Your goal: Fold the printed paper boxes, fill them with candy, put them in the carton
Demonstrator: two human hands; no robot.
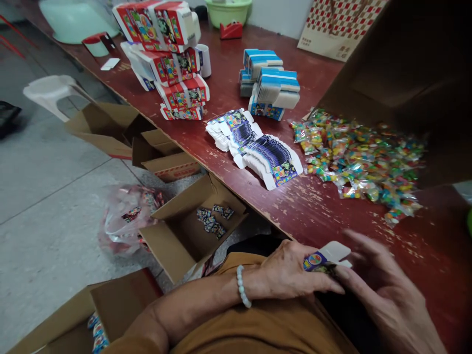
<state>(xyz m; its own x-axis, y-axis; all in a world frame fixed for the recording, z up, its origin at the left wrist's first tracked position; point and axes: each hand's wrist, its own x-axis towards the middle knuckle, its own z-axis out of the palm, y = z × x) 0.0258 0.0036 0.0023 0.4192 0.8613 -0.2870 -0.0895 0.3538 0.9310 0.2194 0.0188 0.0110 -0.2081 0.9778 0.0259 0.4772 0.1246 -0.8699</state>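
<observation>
Near my lap, my left hand (285,270) is closed around a small purple printed cardboard box (315,260). A white flap (337,251) sticks out from its right end. My right hand (383,290) is beside that end, its thumb at the box's lower edge and its other fingers stretched apart and slightly blurred. Part of the box is hidden by my hands. Flat purple cartons (275,157) lie fanned out on the dark red table (236,169). To their right is a heap of clear packets of colourful candy (363,152).
Strapped red cartons (177,64) and blue cartons (271,83) stand stacked at the back. A large brown cardboard box (416,83) leans over the candy. On the floor at left are an open box with small packs (177,241), a plastic bag (125,216) and a white stool (51,91).
</observation>
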